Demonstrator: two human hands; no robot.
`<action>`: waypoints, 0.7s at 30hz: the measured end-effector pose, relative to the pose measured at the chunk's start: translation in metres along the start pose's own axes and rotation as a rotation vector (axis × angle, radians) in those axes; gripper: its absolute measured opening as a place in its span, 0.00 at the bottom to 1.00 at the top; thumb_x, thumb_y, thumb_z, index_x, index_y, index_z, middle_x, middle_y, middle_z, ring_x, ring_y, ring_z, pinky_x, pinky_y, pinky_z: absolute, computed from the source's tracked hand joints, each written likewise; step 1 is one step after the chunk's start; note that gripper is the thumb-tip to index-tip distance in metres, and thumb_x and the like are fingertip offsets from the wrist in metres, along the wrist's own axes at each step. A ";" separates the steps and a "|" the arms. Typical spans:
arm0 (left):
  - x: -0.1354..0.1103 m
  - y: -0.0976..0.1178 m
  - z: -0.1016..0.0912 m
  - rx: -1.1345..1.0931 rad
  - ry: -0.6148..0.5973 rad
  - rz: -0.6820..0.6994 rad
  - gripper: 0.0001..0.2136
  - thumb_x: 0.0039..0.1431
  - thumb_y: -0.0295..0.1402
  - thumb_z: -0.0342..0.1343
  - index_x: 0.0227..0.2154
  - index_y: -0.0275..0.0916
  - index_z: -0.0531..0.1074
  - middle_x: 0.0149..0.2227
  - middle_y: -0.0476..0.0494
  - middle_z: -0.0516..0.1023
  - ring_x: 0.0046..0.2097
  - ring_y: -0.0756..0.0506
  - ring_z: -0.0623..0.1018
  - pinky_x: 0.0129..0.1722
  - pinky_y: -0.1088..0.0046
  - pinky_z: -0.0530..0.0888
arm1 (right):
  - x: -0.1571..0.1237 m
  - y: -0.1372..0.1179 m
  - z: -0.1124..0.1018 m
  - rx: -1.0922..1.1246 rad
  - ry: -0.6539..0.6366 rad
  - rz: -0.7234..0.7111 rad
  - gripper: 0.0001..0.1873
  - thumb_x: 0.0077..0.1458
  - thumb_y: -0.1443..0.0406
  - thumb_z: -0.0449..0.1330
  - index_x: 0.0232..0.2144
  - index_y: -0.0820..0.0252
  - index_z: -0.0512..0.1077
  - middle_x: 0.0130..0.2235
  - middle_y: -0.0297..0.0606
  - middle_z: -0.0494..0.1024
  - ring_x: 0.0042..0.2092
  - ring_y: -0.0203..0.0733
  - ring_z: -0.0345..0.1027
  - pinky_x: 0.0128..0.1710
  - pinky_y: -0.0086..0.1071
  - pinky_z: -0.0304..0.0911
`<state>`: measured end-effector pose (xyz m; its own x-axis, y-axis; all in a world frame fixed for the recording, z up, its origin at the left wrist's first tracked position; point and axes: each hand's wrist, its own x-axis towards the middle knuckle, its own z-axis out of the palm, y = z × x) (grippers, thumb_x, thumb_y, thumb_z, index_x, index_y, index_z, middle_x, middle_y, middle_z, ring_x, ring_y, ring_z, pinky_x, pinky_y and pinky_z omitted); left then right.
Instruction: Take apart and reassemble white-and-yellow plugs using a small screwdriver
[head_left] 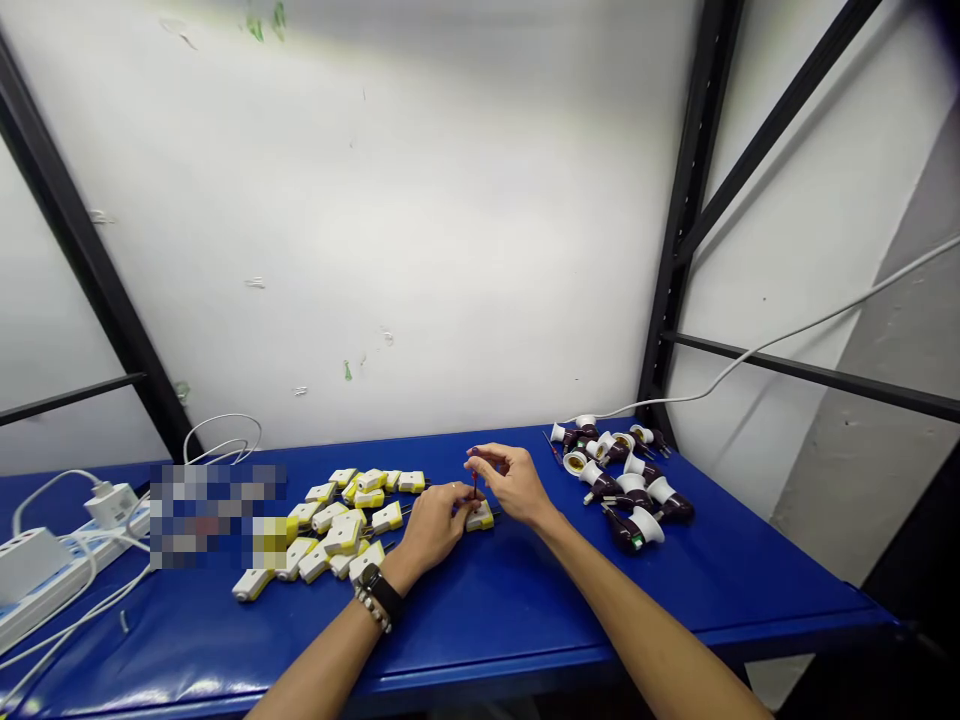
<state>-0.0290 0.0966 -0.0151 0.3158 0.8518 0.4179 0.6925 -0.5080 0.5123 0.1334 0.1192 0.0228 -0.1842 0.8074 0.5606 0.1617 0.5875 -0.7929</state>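
Note:
My right hand (516, 484) pinches a thin, dark red screwdriver (474, 484) that stands upright over a white and yellow electrical plug (481, 517). Whether its tip sits in the plug's screw cannot be made out. With closed fingers, my left hand (433, 525) holds that same plug down on the blue table, its thumb and fingertips at the plug's left end beside the screwdriver. The plug's dark pins point right. To the left of my left hand lies a loose heap of similar white and yellow plugs (343, 532).
Dark lamp holders with white sockets (634, 490) lie in a group at the right, a second thin red tool (553, 449) beside them. A white power strip (52, 575) with cables occupies the left end. Black metal posts (664, 300) frame the blue table (525, 610).

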 end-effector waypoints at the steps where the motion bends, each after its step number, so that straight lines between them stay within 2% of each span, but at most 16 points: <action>1: 0.000 0.000 0.000 0.006 -0.006 -0.002 0.11 0.63 0.29 0.53 0.40 0.43 0.81 0.38 0.43 0.85 0.39 0.41 0.82 0.38 0.70 0.72 | 0.000 0.000 0.000 -0.001 0.003 -0.001 0.09 0.57 0.59 0.63 0.33 0.57 0.81 0.31 0.37 0.83 0.30 0.42 0.75 0.30 0.33 0.67; 5: 0.000 0.000 -0.001 0.013 -0.019 0.008 0.13 0.63 0.28 0.52 0.42 0.44 0.81 0.40 0.44 0.85 0.40 0.41 0.82 0.39 0.70 0.72 | 0.002 0.001 -0.002 -0.015 0.061 0.002 0.09 0.52 0.58 0.67 0.29 0.58 0.79 0.28 0.37 0.82 0.27 0.42 0.73 0.28 0.32 0.65; 7: 0.000 0.000 -0.002 0.005 -0.029 0.017 0.13 0.63 0.27 0.51 0.43 0.43 0.81 0.40 0.44 0.85 0.41 0.41 0.82 0.39 0.70 0.72 | 0.001 0.002 -0.002 -0.010 0.069 0.004 0.10 0.51 0.58 0.69 0.32 0.58 0.80 0.31 0.38 0.83 0.29 0.42 0.74 0.29 0.32 0.66; 10: 0.000 -0.001 -0.002 -0.017 -0.040 0.025 0.13 0.63 0.28 0.51 0.42 0.43 0.81 0.41 0.45 0.85 0.42 0.41 0.82 0.41 0.70 0.73 | 0.001 0.001 -0.003 0.002 0.031 0.003 0.11 0.54 0.58 0.66 0.37 0.59 0.80 0.32 0.38 0.84 0.31 0.42 0.76 0.30 0.31 0.67; 15: -0.001 -0.003 0.000 -0.037 -0.026 0.021 0.11 0.63 0.30 0.53 0.41 0.43 0.81 0.41 0.45 0.85 0.41 0.42 0.82 0.40 0.71 0.74 | 0.002 -0.004 -0.005 -0.018 0.020 -0.006 0.08 0.54 0.61 0.65 0.29 0.59 0.80 0.28 0.37 0.83 0.27 0.40 0.73 0.29 0.30 0.65; 21: -0.002 -0.001 0.000 -0.063 -0.035 0.012 0.11 0.64 0.31 0.52 0.41 0.42 0.80 0.40 0.45 0.83 0.40 0.43 0.81 0.40 0.71 0.74 | 0.003 -0.002 -0.003 -0.020 0.052 0.007 0.10 0.52 0.58 0.66 0.29 0.60 0.78 0.27 0.38 0.82 0.27 0.41 0.74 0.28 0.30 0.65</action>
<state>-0.0307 0.0958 -0.0163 0.3474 0.8488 0.3985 0.6465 -0.5246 0.5540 0.1355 0.1211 0.0268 -0.1328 0.8127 0.5673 0.1821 0.5826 -0.7921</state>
